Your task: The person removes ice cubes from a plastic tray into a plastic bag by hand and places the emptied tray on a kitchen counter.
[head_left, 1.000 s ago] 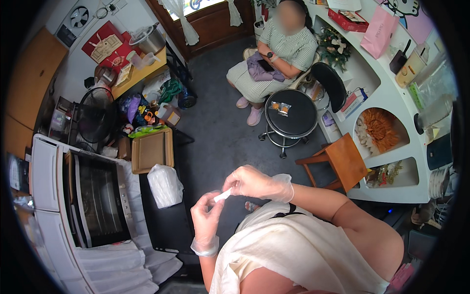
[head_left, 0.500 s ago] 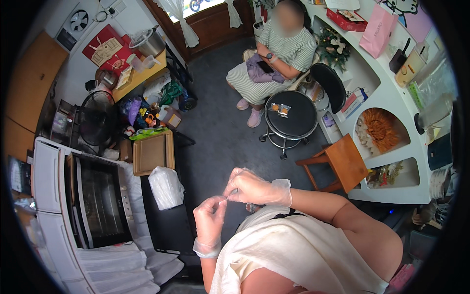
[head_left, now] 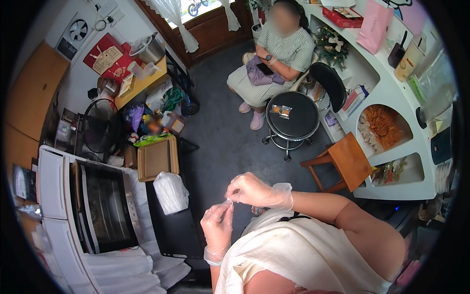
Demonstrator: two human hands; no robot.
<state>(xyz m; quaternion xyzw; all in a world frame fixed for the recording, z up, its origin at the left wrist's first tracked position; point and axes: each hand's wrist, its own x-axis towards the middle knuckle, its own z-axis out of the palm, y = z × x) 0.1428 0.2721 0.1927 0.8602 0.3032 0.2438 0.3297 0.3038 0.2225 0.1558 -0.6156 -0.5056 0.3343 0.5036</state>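
My left hand (head_left: 218,226) and my right hand (head_left: 248,190) both wear thin clear plastic gloves. Their fingertips meet in front of my cream-coloured top (head_left: 293,245), thumbs and forefingers pinched together. A small pale bit shows where they touch. Whether it is glove film or some separate tiny thing, I cannot make out. Nearest to my left hand is a white plastic bag (head_left: 171,193) with its contents hidden, lying on a dark surface (head_left: 178,230).
A brown baking tray (head_left: 157,158) lies beyond the bag, and an oven (head_left: 108,206) stands at the left. Ahead are a black round stool (head_left: 293,125) with small packets on it and a seated person (head_left: 274,54). A wooden stool (head_left: 344,161) stands to the right by white shelving (head_left: 416,188).
The whole view has shifted slightly, so the room's things appear a little right and lower. My fingertips stay pinched together, with the right hand's fingers slightly changed in pose.
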